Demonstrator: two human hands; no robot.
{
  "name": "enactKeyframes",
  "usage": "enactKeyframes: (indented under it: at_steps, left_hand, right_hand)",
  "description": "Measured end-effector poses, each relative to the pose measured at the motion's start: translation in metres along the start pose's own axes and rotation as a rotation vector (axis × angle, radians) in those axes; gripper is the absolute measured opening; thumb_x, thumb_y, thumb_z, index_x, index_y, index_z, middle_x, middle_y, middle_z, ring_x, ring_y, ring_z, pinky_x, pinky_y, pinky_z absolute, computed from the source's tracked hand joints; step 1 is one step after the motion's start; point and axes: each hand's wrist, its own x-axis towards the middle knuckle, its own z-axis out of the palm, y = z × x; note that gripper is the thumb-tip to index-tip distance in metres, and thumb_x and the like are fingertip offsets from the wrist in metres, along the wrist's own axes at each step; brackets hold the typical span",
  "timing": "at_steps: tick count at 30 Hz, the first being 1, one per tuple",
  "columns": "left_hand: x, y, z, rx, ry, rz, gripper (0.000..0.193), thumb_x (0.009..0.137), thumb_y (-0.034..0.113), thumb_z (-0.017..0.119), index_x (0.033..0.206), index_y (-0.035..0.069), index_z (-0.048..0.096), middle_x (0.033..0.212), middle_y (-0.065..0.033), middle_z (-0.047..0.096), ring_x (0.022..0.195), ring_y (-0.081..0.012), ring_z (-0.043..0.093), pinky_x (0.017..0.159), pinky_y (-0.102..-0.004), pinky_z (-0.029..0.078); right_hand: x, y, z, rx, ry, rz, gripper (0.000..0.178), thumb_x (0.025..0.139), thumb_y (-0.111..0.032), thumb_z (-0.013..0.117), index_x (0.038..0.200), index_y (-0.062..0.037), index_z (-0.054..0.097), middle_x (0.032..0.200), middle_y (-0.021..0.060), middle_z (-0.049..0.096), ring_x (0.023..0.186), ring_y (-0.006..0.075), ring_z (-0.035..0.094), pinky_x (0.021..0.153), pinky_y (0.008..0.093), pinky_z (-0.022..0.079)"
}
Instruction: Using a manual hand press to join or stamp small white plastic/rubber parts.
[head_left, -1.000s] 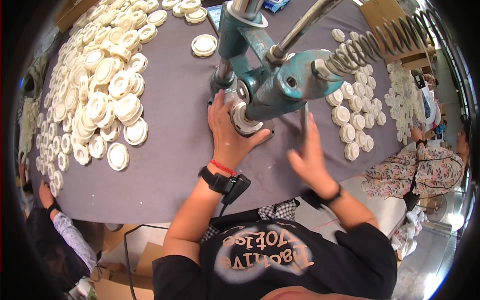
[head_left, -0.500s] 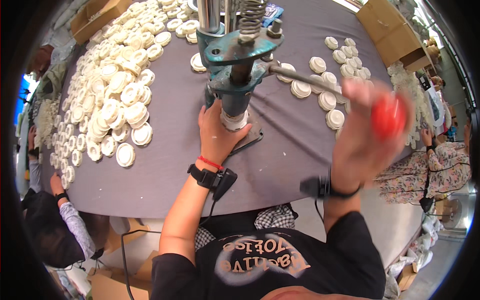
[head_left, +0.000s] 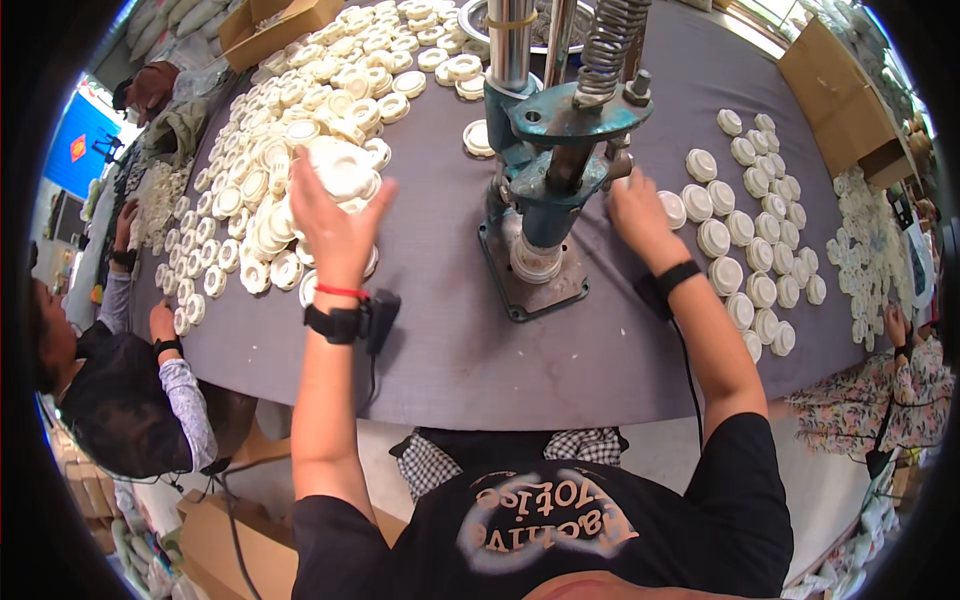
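Note:
My left hand (head_left: 335, 230) is over the near right part of a heap of cream plastic rings and discs (head_left: 240, 190). Between its spread thumb and fingers is a blurred, bright white plastic disc (head_left: 343, 168), which it appears to grip. A green hand press (head_left: 555, 180) with a coil spring stands right of centre, a white round piece (head_left: 535, 262) under its ram. My right hand (head_left: 645, 220) is at the right side of the press, fingers curled and their tips partly hidden. What they hold, if anything, I cannot make out. The lever's red knob does not show.
Assembled white discs (head_left: 740, 228) lie in rows and small stacks to the right. A metal bowl (head_left: 478, 22) stands behind the press. Cardboard boxes (head_left: 835, 95) sit at the far corners. Other people work at the left and right table edges.
My left hand has left the press for the heap at the left. My right hand has moved from the red lever knob to the press's side. The view has shifted left.

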Motion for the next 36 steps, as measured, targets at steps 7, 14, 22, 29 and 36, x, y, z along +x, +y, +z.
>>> enactKeyframes:
  at_steps: [7,14,22,29,36]
  left_hand:
    - [-0.058,0.078,-0.008,-0.367,-0.382,0.111,0.057,0.078,0.017,0.074,0.128,0.000,0.052,0.131,-0.0169,0.054,0.122,-0.0323,0.050,0.105,-0.0404,0.036]
    - [-0.107,0.118,0.018,-0.606,-0.534,-0.093,0.092,0.062,0.041,0.086,0.132,-0.004,0.044,0.128,-0.0205,0.053,0.120,-0.0362,0.049,0.103,-0.0461,0.036]
    - [-0.087,0.109,0.042,-0.882,-0.766,-0.165,0.106,0.055,0.034,0.092,0.138,-0.003,0.036,0.128,-0.0177,0.052,0.121,-0.0312,0.049,0.102,-0.0403,0.038]
    - [-0.090,0.093,0.059,-0.576,-0.609,-0.014,0.088,0.055,0.028,0.090,0.127,-0.001,0.050,0.120,-0.0160,0.058,0.119,-0.0351,0.049,0.106,-0.0525,0.030]
    - [-0.091,0.089,0.070,-0.586,-0.631,-0.035,0.075,0.056,0.033,0.089,0.116,0.002,0.056,0.119,-0.0147,0.058,0.121,-0.0359,0.047,0.107,-0.0549,0.027]
  right_hand:
    - [-0.099,-0.071,-0.078,2.033,0.010,0.553,0.047,0.101,-0.037,0.043,0.130,0.0002,0.046,0.118,0.0170,0.061,0.105,0.0302,0.063,0.087,0.0390,0.054]
    - [-0.096,-0.120,-0.061,1.614,0.012,0.549,0.047,0.102,-0.034,0.038,0.131,0.0017,0.045,0.112,0.0189,0.062,0.093,0.0248,0.067,0.073,0.0320,0.057]
    - [-0.087,-0.125,-0.046,1.265,0.161,0.439,0.050,0.102,-0.037,0.034,0.125,0.0035,0.051,0.113,0.0240,0.063,0.108,0.0311,0.060,0.093,0.0377,0.044]
    - [-0.053,-0.105,-0.045,0.979,-0.152,0.259,0.055,0.102,-0.044,0.032,0.114,0.0037,0.058,0.081,0.0235,0.065,0.080,0.0345,0.066,0.075,0.0412,0.049]
    - [-0.058,-0.061,-0.085,1.205,-0.050,0.498,0.044,0.102,-0.037,0.041,0.117,0.0001,0.058,0.060,0.0033,0.056,0.049,0.0072,0.049,0.047,0.0227,0.040]
